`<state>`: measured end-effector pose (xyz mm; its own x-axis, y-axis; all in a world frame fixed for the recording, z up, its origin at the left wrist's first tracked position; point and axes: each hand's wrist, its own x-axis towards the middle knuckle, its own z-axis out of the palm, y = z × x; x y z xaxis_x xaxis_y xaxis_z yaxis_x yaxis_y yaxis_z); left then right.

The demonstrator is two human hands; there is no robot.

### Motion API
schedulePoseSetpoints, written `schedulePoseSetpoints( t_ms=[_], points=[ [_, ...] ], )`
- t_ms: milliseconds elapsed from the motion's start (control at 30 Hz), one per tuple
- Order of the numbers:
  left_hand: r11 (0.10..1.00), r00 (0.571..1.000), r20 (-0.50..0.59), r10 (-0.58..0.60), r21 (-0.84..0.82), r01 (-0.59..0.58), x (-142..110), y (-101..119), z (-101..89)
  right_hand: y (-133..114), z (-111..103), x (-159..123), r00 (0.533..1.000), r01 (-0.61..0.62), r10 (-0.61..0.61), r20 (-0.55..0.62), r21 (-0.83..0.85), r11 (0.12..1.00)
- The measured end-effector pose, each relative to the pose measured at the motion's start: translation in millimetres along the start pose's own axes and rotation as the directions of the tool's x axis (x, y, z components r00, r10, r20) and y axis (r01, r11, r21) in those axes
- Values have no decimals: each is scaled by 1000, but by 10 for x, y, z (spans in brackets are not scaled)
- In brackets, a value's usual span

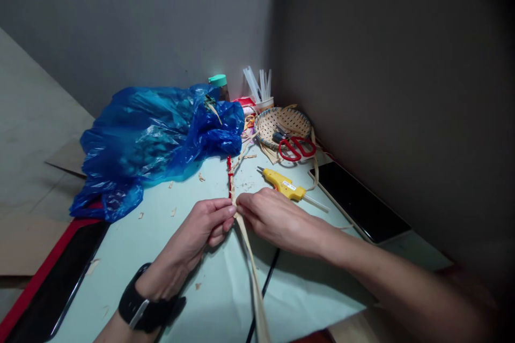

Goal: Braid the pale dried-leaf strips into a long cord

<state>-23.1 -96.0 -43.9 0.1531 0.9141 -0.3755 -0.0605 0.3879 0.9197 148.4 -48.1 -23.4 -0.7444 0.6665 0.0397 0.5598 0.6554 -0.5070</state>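
Observation:
My left hand [213, 220] and my right hand [267, 214] meet at the middle of the table, fingertips pinched together on a pale, flat natural-fibre strip [250, 262]. Below my fingers the strip runs loose toward me; above them it looks twisted or braided and leads away toward the basket. A thin red piece [229, 171] lies along it just beyond my fingers. Close to my right hand is a yellow glue gun [284, 183] with a clear glue stick in its back. My fingers hide the exact spot where the strip is gripped.
A blue plastic bag [161, 134] bulges at the back left. Behind the glue gun are red-handled scissors [296, 149] and a shallow woven basket [277, 118]. A dark-screened tablet [362, 201] lies at right. A cup of glue sticks [264, 103] and a green-lidded jar [218, 81] stand behind.

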Motion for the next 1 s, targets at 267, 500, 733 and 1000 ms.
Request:
schedulePoseSetpoints(
  t_ms=[267, 500, 733, 1000],
  points=[
    [980, 980, -186, 68, 194, -31, -2, -45, 131, -91, 6, -58, 998, -40, 25, -56, -295, 955],
    [990, 990, -137, 38, 140, -19, -19, -84, 68, -176, 182, -149, 994, 52, -82, -78, -329, 943],
    [995, 995, -100, -2, 97, 12, -47, 2, 46, -224, 202, -159, 991, 130, -137, -8, -266, 955],
    [983, 996, -48, 78, 169, -69, -82, 129, -27, 29, -167, -4, 997, -8, 32, -70, 324, 946]
  ],
)
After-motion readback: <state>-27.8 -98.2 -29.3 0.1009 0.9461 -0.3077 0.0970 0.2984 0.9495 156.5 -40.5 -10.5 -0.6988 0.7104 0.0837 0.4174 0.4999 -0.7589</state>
